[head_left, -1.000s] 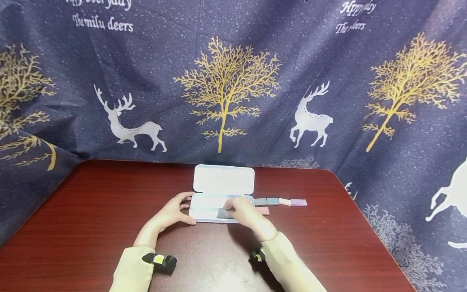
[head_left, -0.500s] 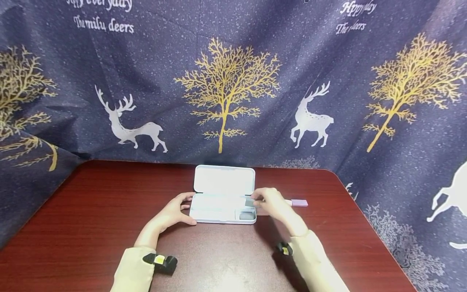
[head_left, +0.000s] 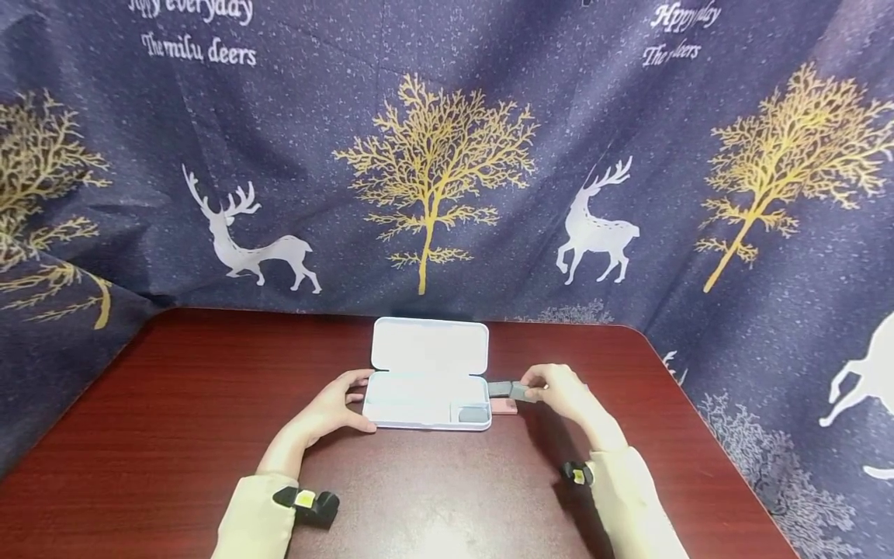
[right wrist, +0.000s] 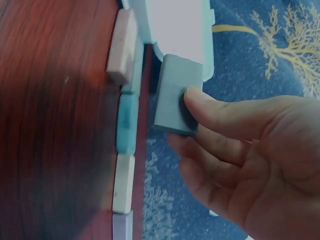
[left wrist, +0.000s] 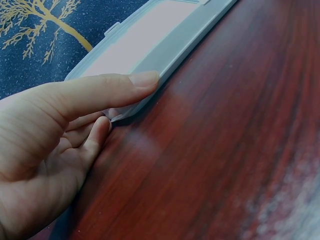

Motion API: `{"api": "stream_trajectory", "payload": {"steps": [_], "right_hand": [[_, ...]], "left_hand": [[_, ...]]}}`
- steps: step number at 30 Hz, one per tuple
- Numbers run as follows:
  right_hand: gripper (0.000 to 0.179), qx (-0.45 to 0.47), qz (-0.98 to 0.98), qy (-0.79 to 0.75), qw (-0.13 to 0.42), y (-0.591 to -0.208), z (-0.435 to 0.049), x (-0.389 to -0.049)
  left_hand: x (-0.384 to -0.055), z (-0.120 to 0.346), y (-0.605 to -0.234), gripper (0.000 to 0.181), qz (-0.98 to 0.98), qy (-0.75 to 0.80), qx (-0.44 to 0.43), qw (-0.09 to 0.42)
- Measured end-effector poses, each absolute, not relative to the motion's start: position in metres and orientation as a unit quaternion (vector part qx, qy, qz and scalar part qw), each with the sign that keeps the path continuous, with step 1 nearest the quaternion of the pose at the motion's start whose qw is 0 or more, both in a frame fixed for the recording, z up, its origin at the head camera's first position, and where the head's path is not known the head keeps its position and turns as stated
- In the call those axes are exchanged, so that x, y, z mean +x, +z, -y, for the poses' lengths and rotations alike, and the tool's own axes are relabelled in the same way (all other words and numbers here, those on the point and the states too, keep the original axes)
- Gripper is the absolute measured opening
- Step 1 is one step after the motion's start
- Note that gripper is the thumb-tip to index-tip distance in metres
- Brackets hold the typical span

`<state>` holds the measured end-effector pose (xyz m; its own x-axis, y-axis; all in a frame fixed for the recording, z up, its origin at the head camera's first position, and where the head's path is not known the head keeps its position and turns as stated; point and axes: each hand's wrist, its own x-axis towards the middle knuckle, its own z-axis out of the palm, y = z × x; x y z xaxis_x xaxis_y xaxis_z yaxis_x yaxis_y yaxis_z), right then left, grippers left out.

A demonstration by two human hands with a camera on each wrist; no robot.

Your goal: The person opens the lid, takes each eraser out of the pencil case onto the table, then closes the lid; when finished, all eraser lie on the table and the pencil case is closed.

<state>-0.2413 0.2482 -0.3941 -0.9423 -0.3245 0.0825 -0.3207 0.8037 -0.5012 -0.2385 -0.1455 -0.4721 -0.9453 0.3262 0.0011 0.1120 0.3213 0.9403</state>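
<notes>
A white pencil case (head_left: 407,425) lies on the table with its lid raised. My left hand (head_left: 334,404) grips its left end; in the left wrist view the thumb lies along the rim and the other fingers curl at the corner. Thumb and fingers of my right hand (head_left: 567,392) pinch a grey-green eraser (right wrist: 176,95), held up just right of the case. Beyond it a row of erasers runs rightward: a grey-green one, a teal eraser (right wrist: 128,122), a white eraser (right wrist: 123,184) and a purple eraser (right wrist: 122,226). A grey eraser (head_left: 473,414) sits in the case's small front-right compartment.
A pink eraser (head_left: 504,406) lies against the front of the row, close to the case's right end. The red-brown wooden table (head_left: 209,373) reaches back to a dark blue cloth (head_left: 447,287) printed with deer and trees.
My right hand has carried the grey-green eraser from inside the pencil case out past its right end, over the row of erasers. My left hand stays on the case.
</notes>
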Motion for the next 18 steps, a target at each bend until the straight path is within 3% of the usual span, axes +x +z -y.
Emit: {"api": "stream_trajectory", "payload": {"steps": [18], "right_hand": [[0.006,-0.181,-0.954,-0.232,0.057,-0.403,-0.264,-0.242]], "left_hand": [[-0.241,0.145,-0.475,0.097,-0.816,0.557,0.121,0.097]]}}
